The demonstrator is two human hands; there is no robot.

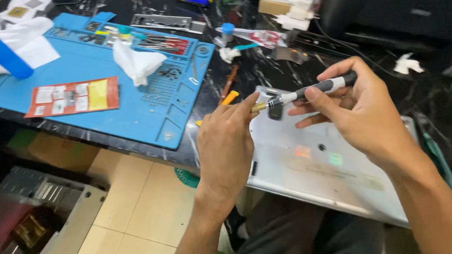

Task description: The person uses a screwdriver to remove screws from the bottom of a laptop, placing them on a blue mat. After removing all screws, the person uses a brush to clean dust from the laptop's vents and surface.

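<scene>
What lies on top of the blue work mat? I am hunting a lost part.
On the blue mat lie a crumpled white tissue, a red leaflet, a blue bottle and tools in its tray. Anything beneath the tissue or leaflet is hidden.

The desk is glossy black marble, the mat matt blue rubber, the laptop smooth silvery metal.

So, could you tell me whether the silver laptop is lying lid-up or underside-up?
Underside-up: the laptop shows a plain panel with stickers and a small hole, no keyboard or screen. It lies flat.
</scene>
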